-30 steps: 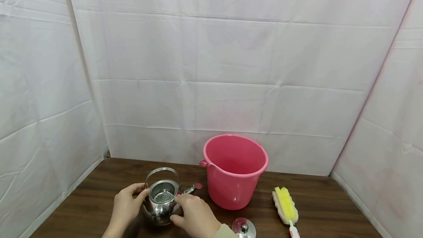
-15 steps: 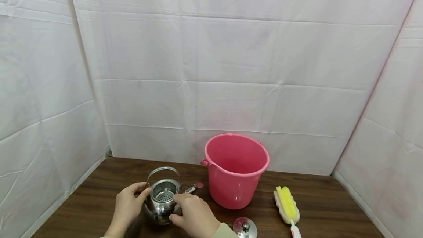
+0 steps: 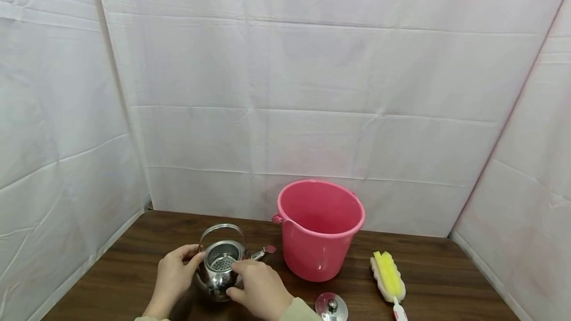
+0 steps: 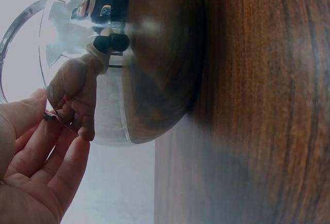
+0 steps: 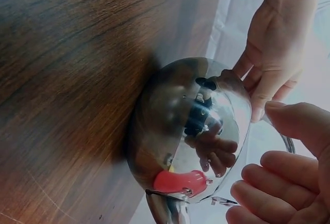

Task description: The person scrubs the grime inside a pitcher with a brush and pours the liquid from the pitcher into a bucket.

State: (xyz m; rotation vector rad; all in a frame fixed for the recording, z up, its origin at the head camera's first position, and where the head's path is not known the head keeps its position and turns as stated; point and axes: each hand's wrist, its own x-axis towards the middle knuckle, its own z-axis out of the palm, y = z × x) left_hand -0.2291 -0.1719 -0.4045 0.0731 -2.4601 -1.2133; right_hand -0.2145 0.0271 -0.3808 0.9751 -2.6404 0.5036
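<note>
A shiny steel teapot point(image 3: 214, 286) with a raised hoop handle point(image 3: 223, 226) stands lidless on the wooden table, a perforated strainer point(image 3: 221, 262) set in its mouth. Its spout, tipped with a red cap point(image 3: 269, 249), points towards the pink bucket. At the left side, my left hand point(image 3: 175, 274) pinches the foot of the handle between thumb and finger, other fingertips against the pot's wall point(image 4: 111, 79). My right hand point(image 3: 263, 286) hovers at the right of the mouth, fingers loosely bent, fingertips over the strainer's rim. In the right wrist view nothing lies between its fingers point(image 5: 273, 172).
The pink bucket point(image 3: 312, 259) stands upright behind and to the right of the teapot. In front of it lies the round steel lid point(image 3: 332, 308) with its knob up. A yellow and white sponge brush point(image 3: 389, 276) is farther right. White cloth walls point(image 3: 312, 88) surround the table.
My right hand has shifted slightly left over the strainer's rim. The left hand keeps its pinch on the handle's foot. The whole scene sits slightly farther right in the head view.
</note>
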